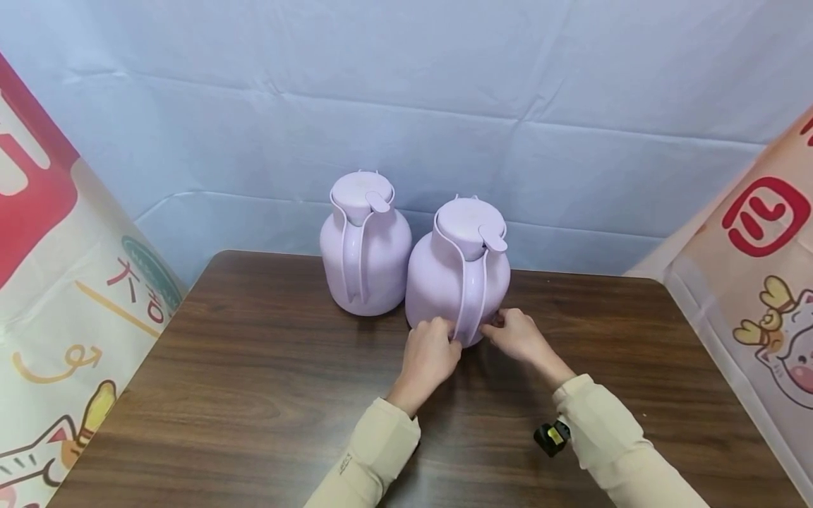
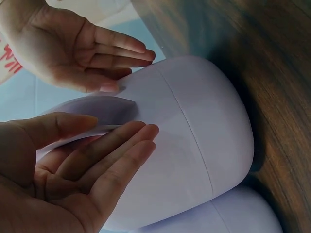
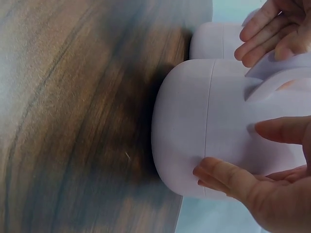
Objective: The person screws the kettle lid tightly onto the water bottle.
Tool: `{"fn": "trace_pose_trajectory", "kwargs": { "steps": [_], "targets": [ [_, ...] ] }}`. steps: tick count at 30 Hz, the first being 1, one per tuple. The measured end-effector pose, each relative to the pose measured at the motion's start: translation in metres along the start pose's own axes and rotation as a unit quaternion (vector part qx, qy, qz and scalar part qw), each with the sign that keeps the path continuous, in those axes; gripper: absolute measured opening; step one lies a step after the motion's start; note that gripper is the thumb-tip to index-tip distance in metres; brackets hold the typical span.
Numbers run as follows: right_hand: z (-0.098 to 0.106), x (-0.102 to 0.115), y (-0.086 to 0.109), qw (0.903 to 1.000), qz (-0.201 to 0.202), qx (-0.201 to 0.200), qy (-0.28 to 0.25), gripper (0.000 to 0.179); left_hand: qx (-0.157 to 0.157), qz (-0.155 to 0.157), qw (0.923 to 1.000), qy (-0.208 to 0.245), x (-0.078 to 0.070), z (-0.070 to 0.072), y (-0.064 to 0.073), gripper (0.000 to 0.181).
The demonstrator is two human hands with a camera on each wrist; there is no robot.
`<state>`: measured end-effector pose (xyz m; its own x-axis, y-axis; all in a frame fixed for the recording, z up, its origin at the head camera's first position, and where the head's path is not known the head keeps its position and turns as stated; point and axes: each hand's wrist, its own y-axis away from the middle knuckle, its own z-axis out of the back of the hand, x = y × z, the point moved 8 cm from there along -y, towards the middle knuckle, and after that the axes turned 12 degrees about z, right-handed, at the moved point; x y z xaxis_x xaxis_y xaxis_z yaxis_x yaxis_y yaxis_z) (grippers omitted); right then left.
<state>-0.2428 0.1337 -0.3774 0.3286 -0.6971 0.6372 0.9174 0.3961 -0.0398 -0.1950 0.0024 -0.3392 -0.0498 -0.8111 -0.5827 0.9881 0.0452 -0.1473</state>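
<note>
Two pale lilac jugs with lids and handles stand upright, side by side. The nearer, right-hand jug [image 1: 438,279] has its handle [image 1: 471,300] turned toward me. By the handle's lower end is my left hand [image 1: 432,353]; in the left wrist view its fingers [image 2: 121,170] extend loosely along the jug's side. My right hand [image 1: 517,335] is at the jug's lower right, its fingers [image 3: 228,177] and thumb resting against the body in the right wrist view. To the left, the other jug [image 1: 381,261] is touched by neither hand.
Both jugs stand near the back of a dark wood-grain table [image 1: 254,395]. Behind it hangs a pale blue cloth [image 1: 254,141]. Printed sheets with cartoon drawings flank the table on the left [image 1: 57,282] and right [image 1: 749,282]. A small black device [image 1: 551,437] sits by the right cuff.
</note>
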Motion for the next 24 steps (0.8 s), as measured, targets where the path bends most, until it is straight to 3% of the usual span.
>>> {"fn": "trace_pose_trajectory", "kwargs": {
  "steps": [17, 24],
  "targets": [
    [0.003, -0.008, -0.016, 0.9989, -0.005, 0.042, -0.018, 0.026, 0.015, 0.035, 0.9992, 0.013, 0.002, -0.008, -0.015, 0.028],
    [0.006, -0.011, -0.022, 0.9995, -0.004, 0.031, -0.008, 0.023, 0.015, 0.046, 0.9986, 0.021, 0.002, -0.012, -0.019, 0.032]
  ]
}}
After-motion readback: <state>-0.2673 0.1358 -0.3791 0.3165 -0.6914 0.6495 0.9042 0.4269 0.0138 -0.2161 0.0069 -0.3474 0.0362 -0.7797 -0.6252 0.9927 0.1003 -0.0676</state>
